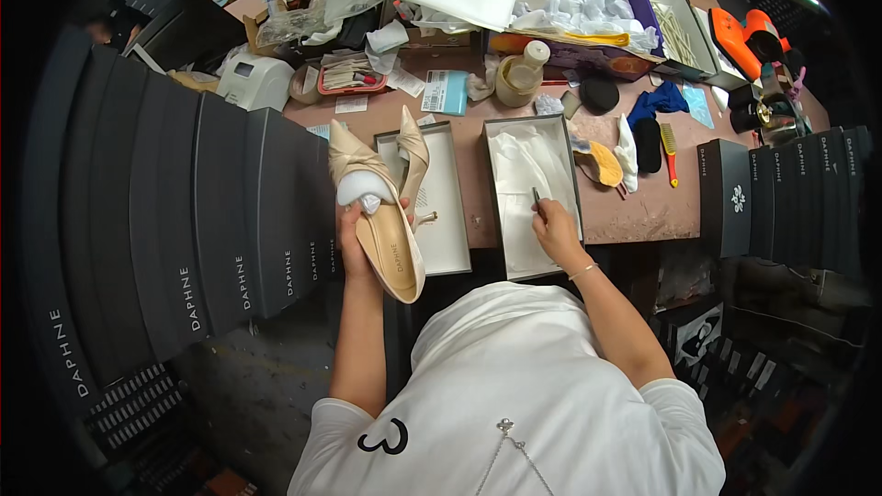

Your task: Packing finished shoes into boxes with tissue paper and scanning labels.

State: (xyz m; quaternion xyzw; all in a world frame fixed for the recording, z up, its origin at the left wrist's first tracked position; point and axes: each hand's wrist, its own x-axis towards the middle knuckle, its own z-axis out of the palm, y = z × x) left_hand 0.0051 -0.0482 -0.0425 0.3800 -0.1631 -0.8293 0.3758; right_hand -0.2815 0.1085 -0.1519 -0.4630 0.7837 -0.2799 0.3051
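My left hand (351,243) is wrapped round a beige pointed-toe shoe (393,248), lifted with its insole facing up. White paper stuffing (364,189) fills its toe end. Just behind it shows a second beige shoe (413,161) with a thin heel; whether my hand also holds this one I cannot tell. Both shoes are in front of a white-lined box part (446,239). In my right hand (557,231) a small dark stick-like tool (536,194) is pinched, its exact kind unclear. That hand is over an open shoebox (494,156) with white tissue paper (524,161) inside.
Dark shoeboxes (165,184) are stacked at the left, more (726,197) at the right. Across the back lie a white label printer (253,81), a pump bottle (522,73), a box of crumpled paper (570,0) and an orange heat gun (735,41). A red-handled brush (671,156) lies right.
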